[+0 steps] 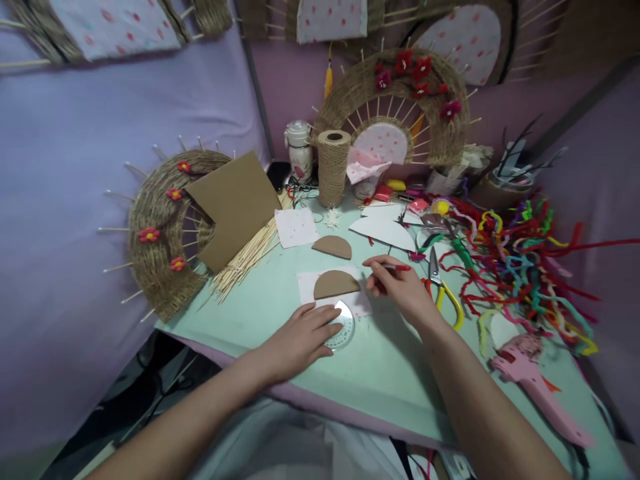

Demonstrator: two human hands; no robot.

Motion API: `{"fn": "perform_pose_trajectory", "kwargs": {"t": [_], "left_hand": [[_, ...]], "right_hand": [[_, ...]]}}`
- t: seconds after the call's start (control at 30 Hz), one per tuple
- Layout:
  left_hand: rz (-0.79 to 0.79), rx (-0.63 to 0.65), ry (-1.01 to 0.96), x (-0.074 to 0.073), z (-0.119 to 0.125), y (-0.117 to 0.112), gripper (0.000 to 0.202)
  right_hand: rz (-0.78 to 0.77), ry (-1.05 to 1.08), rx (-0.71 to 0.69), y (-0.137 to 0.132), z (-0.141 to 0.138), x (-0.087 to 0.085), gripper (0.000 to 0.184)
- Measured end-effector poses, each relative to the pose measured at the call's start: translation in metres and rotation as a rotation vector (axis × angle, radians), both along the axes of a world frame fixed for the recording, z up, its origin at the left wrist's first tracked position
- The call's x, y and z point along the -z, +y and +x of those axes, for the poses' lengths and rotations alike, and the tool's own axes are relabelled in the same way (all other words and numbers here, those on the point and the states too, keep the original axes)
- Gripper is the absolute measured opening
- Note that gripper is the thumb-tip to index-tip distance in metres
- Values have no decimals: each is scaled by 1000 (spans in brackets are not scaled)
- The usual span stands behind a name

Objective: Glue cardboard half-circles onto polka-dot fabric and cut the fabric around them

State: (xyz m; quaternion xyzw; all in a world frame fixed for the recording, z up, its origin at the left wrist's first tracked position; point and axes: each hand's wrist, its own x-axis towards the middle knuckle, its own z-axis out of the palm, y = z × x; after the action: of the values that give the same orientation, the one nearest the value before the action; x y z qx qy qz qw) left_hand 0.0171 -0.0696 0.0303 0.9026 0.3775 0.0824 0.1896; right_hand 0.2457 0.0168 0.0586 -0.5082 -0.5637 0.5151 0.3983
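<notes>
My left hand lies with its fingers stretched out over a clear protractor on the table. Just beyond it, a brown cardboard half-circle rests on a dotted white cloth. In my right hand, a red pen is pinched above the table, to the right of that half-circle. A second cardboard half-circle lies farther back, near another dotted cloth piece.
Scissors with yellow handles, tangled coloured pipe cleaners and a pink glue gun lie at right. Behind stand a twine spool and a flowered twine fan. Thin sticks and a cardboard sheet are at left.
</notes>
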Motion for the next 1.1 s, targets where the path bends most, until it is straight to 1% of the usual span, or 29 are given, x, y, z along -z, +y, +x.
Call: {"fn": "perform_pose_trajectory", "kwargs": {"t": [0.07,0.13,0.17,0.23,0.3,0.37,0.43,0.53,0.6,0.7,0.77,0.87,1.0,1.1], "left_hand": [[-20,24,3,-6,-3,1,36],[-27,-3,3,-14,0,-3,35],[-26,-43,3,-17,5,-6,35],[-24,-180,4,-21,17,-13,35],[-37,-347,3,-23,31,-18,38],[-51,-479,14,-21,43,-20,43],[-61,-561,37,-18,52,-18,45],[-102,-631,57,-16,56,-14,48],[-136,-650,36,-16,56,-14,44],[-151,-632,-3,-20,57,-19,28],[-142,-628,-12,-23,60,-24,22],[-118,-637,-9,-25,64,-28,24],[-121,-638,-5,-23,66,-23,36],[-159,-625,-40,-21,65,-18,31]], "right_hand": [[48,-14,-17,7,-3,2,32],[113,-34,6,11,-4,10,29],[146,-50,23,12,-5,15,28],[206,-94,51,12,-4,26,25],[253,-143,67,10,-1,34,22],[292,-183,77,8,2,38,21],[323,-211,79,7,4,38,21],[360,-234,68,7,6,35,21],[381,-241,48,6,6,33,20],[407,-239,-13,5,6,32,18],[422,-230,-61,5,6,31,17],[437,-213,-115,4,8,29,20],[440,-192,-174,6,14,23,23],[416,-151,-190,9,22,18,24]]}}
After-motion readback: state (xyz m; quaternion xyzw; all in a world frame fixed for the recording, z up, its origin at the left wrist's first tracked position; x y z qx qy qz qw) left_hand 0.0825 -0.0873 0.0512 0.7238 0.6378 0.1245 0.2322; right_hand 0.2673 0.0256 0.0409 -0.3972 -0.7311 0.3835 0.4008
